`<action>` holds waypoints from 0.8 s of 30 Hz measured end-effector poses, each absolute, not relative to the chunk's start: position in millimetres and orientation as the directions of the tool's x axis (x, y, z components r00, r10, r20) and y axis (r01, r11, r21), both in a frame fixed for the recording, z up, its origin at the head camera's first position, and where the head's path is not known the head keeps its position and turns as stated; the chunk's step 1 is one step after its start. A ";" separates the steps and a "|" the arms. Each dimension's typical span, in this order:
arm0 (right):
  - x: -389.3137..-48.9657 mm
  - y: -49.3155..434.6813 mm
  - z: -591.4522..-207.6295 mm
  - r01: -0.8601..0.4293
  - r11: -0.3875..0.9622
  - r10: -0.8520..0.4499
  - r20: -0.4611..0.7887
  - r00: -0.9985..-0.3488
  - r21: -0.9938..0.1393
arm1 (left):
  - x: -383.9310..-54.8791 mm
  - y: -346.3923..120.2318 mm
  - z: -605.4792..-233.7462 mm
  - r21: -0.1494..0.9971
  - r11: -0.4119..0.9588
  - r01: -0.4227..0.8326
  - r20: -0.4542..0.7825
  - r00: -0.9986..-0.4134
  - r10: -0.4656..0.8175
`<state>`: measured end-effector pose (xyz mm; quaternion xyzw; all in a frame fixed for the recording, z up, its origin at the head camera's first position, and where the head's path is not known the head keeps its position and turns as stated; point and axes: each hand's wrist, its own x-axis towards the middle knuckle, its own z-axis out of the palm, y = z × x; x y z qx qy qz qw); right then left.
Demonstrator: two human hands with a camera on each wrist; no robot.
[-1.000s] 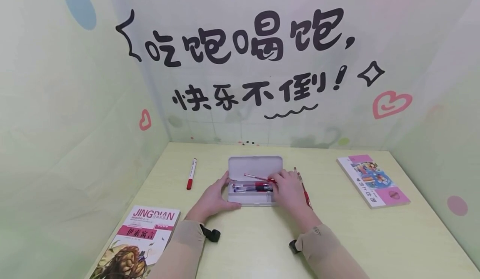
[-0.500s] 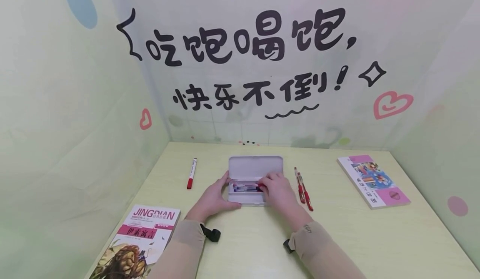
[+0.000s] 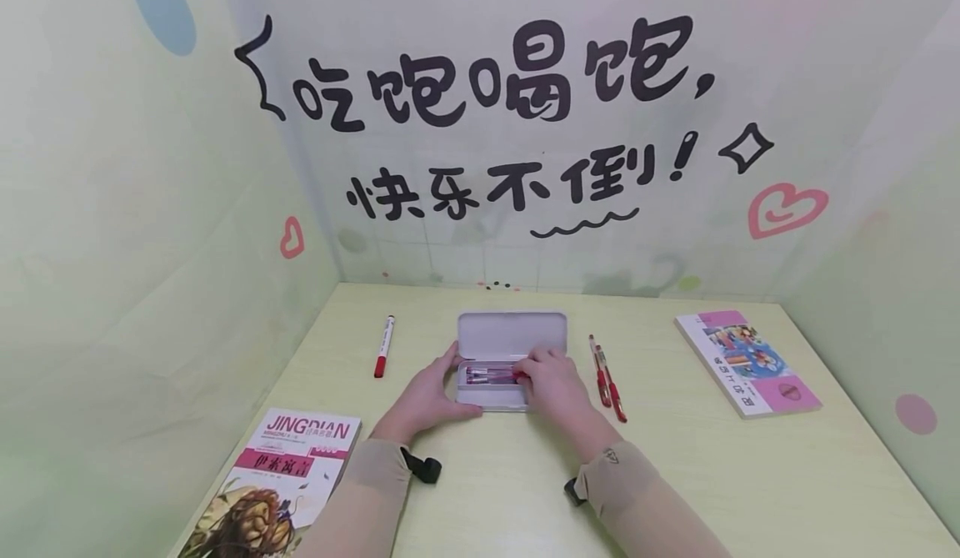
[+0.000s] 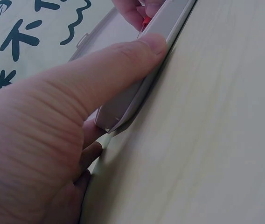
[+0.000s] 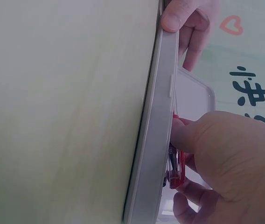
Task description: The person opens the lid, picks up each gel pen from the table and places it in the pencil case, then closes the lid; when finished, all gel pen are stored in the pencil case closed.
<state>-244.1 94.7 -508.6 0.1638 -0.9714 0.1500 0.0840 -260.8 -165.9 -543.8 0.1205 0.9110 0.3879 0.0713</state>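
Note:
A pale grey pencil case [image 3: 512, 334] lies on the table with its lid raised at the back. My left hand [image 3: 429, 395] grips its left end, thumb along the front wall and fingers around the side. Inside the case lie several pens [image 3: 489, 374] with clear barrels. Over the right part of the case, my right hand [image 3: 561, 393] pinches a red pen [image 5: 181, 170], which lies along the inside among the others. Fingers cover part of that pen in the head view.
Two red pens [image 3: 611, 384] lie side by side to the right of the case. A white marker with a red cap [image 3: 382, 348] is at the left. One book [image 3: 296, 466] lies front left, another book [image 3: 750, 366] back right. Printed sheets rise behind and beside the table.
My right hand has moved left and lowered the red pen from a slant above the case into it. The left hand keeps its grip on the case.

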 end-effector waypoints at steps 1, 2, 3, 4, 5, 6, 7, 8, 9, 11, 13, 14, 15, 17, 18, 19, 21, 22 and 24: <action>-244.1 94.8 -508.5 -0.342 0.902 -0.293 0.206 -0.934 -0.264 | -260.8 -165.9 -543.9 0.722 0.672 0.165 -0.036 -0.961 0.275; -244.1 95.0 -508.6 -0.340 0.903 -0.293 0.202 -0.935 -0.264 | -260.9 -165.8 -543.8 0.722 0.673 0.165 -0.037 -0.961 0.274; -244.1 95.1 -508.8 -0.338 0.904 -0.292 0.197 -0.936 -0.263 | -260.8 -165.7 -543.6 0.721 0.673 0.162 -0.039 -0.961 0.274; -244.1 95.3 -509.0 -0.336 0.905 -0.292 0.194 -0.937 -0.260 | -260.8 -165.6 -543.4 0.722 0.673 0.161 -0.042 -0.961 0.274; -244.2 95.6 -509.3 -0.335 0.906 -0.291 0.191 -0.937 -0.261 | -260.7 -165.5 -543.1 0.723 0.672 0.159 -0.045 -0.961 0.275; -244.4 95.9 -509.8 -0.334 0.907 -0.291 0.192 -0.937 -0.257 | -260.7 -165.5 -543.0 0.725 0.670 0.161 -0.042 -0.960 0.277; -244.4 96.2 -510.1 -0.334 0.907 -0.291 0.191 -0.938 -0.257 | -260.9 -165.5 -543.1 0.727 0.666 0.166 -0.038 -0.959 0.280; -244.5 96.5 -510.4 -0.334 0.907 -0.291 0.192 -0.937 -0.255 | -260.9 -165.5 -543.1 0.729 0.664 0.165 -0.038 -0.959 0.280; -244.5 96.7 -510.5 -0.334 0.908 -0.291 0.192 -0.937 -0.254 | -260.9 -165.6 -543.2 0.730 0.663 0.166 -0.038 -0.959 0.281; -244.4 97.1 -510.5 -0.335 0.908 -0.292 0.192 -0.937 -0.253 | -261.0 -165.6 -543.7 0.731 0.661 0.168 -0.035 -0.959 0.282; -244.1 97.3 -510.1 -0.336 0.906 -0.293 0.189 -0.937 -0.256 | -261.4 -165.6 -544.3 0.731 0.661 0.167 -0.035 -0.959 0.281; -243.9 97.4 -509.8 -0.335 0.906 -0.294 0.188 -0.937 -0.258 | -261.4 -165.6 -544.4 0.732 0.662 0.163 -0.038 -0.960 0.279; -243.8 97.4 -509.6 -0.335 0.906 -0.293 0.185 -0.938 -0.260 | -261.7 -165.6 -544.6 0.732 0.661 0.164 -0.037 -0.960 0.279; -243.5 97.4 -509.4 -0.333 0.906 -0.292 0.183 -0.939 -0.263 | -262.3 -165.7 -545.1 0.733 0.659 0.169 -0.032 -0.959 0.282; -243.4 97.4 -509.4 -0.332 0.905 -0.291 0.182 -0.939 -0.265 | -262.8 -165.8 -545.6 0.733 0.658 0.174 -0.027 -0.958 0.284; -243.3 97.4 -509.5 -0.331 0.905 -0.290 0.181 -0.940 -0.267 | -263.1 -166.0 -546.0 0.734 0.655 0.179 -0.022 -0.958 0.287; -243.4 97.4 -509.6 -0.330 0.904 -0.288 0.182 -0.940 -0.272 | -263.7 -166.3 -546.7 0.736 0.651 0.188 -0.014 -0.956 0.292; -243.4 97.4 -509.4 -0.330 0.901 -0.286 0.185 -0.940 -0.281 | -263.8 -166.5 -547.1 0.734 0.651 0.193 -0.011 -0.955 0.295; -243.7 97.7 -509.1 -0.327 0.895 -0.278 0.195 -0.941 -0.302 | -263.8 -166.9 -547.4 0.731 0.654 0.197 -0.008 -0.955 0.297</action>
